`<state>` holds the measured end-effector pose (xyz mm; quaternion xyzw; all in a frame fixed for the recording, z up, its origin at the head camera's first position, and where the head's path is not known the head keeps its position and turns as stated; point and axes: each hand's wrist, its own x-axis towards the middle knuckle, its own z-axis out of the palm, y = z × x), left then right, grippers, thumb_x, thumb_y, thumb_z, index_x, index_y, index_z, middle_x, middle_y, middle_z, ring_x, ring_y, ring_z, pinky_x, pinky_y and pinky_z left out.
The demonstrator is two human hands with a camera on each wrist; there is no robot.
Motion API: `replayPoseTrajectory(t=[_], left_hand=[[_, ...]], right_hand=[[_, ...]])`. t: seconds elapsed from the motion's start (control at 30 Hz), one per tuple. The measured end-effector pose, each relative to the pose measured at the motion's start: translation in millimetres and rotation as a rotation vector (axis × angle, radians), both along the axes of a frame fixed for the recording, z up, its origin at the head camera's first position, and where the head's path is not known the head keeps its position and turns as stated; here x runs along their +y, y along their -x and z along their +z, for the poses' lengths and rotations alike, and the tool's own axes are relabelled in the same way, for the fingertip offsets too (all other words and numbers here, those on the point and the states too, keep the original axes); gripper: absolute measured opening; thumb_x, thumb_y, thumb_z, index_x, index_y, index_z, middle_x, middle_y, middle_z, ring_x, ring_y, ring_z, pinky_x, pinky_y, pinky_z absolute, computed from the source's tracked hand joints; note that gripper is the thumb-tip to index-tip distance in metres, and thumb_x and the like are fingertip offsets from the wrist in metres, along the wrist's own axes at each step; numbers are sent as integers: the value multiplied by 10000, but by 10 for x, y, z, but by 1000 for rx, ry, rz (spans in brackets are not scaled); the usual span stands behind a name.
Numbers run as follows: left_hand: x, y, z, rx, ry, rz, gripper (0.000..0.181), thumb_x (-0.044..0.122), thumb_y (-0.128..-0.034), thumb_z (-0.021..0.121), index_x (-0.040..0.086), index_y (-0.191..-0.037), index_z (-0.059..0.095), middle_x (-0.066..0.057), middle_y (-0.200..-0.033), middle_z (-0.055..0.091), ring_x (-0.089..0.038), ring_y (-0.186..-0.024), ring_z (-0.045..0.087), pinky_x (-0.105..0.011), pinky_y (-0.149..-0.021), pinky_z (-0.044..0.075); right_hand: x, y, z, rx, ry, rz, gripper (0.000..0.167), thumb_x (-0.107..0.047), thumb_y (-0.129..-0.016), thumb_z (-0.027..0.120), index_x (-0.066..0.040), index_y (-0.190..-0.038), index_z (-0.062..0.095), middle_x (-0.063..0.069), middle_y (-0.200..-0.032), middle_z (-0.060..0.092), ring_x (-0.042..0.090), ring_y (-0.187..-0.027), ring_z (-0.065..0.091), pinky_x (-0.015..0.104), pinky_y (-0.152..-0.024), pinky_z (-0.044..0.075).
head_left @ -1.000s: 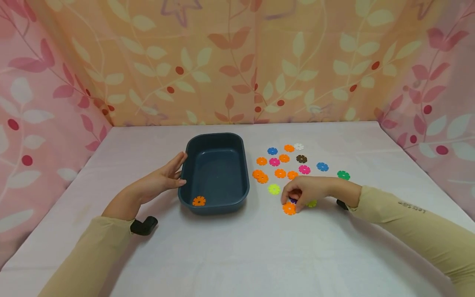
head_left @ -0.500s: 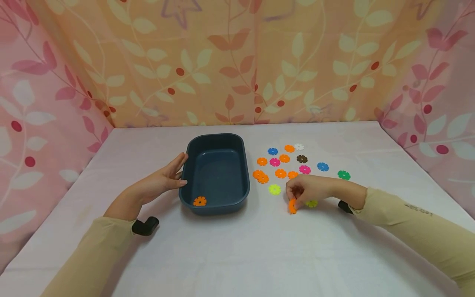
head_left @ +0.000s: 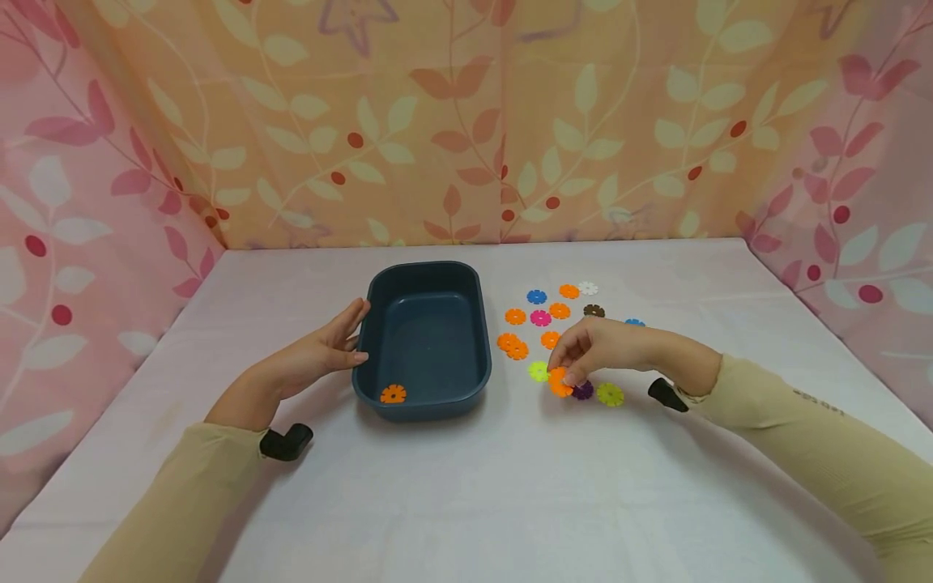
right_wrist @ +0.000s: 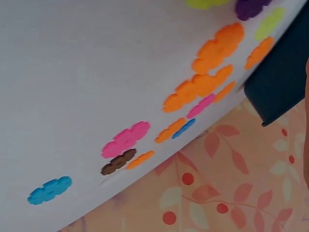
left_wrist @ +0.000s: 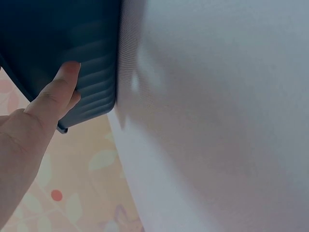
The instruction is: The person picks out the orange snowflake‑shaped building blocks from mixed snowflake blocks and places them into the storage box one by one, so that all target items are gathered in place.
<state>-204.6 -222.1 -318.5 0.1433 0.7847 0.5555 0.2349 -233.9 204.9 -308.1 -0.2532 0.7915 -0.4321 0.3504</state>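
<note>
My right hand (head_left: 612,348) pinches an orange snowflake-shaped plastic disc (head_left: 560,382) between thumb and fingers, tilted over the table. Close below it lie a purple disc (head_left: 583,391), a yellow-green disc (head_left: 610,394) and a bright yellow disc (head_left: 538,372). The fingers of my left hand (head_left: 317,356) rest against the left side of a dark blue rectangular bin (head_left: 423,410), with the thumb at its rim. In the left wrist view, an extended finger touches the bin's ribbed outer wall (left_wrist: 91,87). One orange disc (head_left: 394,393) lies inside, at the bin's near left corner.
Several more discs are scattered right of the bin, among them orange (head_left: 515,317), blue (head_left: 536,297), pink (head_left: 540,318), white (head_left: 587,288) and brown (head_left: 594,311). A white cloth (head_left: 452,502) covers the table. Patterned curtains (head_left: 503,121) stand behind and at both sides.
My right hand has picked the orange disc up off the table and moved it up and slightly left, uncovering the purple and yellow-green discs. The left hand stays at the bin.
</note>
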Motion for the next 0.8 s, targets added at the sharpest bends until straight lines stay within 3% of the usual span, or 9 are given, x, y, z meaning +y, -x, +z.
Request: replayPoseTrajectory(t=[0.27,0.43,0.53,0.8], left_hand=[[3,10,-2,3,-1,-4,911,27,-979,518,143,-1527,-200,-56,-1608,-184,-424,-1443,-94,-611,-1116,60],[4,9,-10,3,-5,0,892,11,-982,501,141,-1530,-191,-53,-1609,-177,-416,-1446,-92,-603,-1121,61],[7,8,-11,4,-11,-4,890,8,-982,497,138,-1529,-194,-56,-1608,-182,-419,-1444,-94,-606,-1120,60],[5,5,-10,0,-19,-5,880,5,-987,487,139,-1530,-192,-53,-1610,-178,-418,-1444,-100,-599,-1123,62]], right_hand=[[-181,44,154,-37,83,-98,322,-49,-888,689,105,-1159,609,114,-802,601,228,-666,593,370,-735,547],[-296,56,185,-35,142,-134,365,-27,-912,648,126,-1232,559,105,-868,654,192,-703,596,315,-752,544],[-371,68,207,-39,173,-140,358,-19,-921,636,110,-1248,569,106,-910,679,189,-715,602,295,-744,541],[-614,138,246,-77,255,-98,362,-8,-920,631,89,-1265,584,93,-805,655,216,-715,622,346,-761,551]])
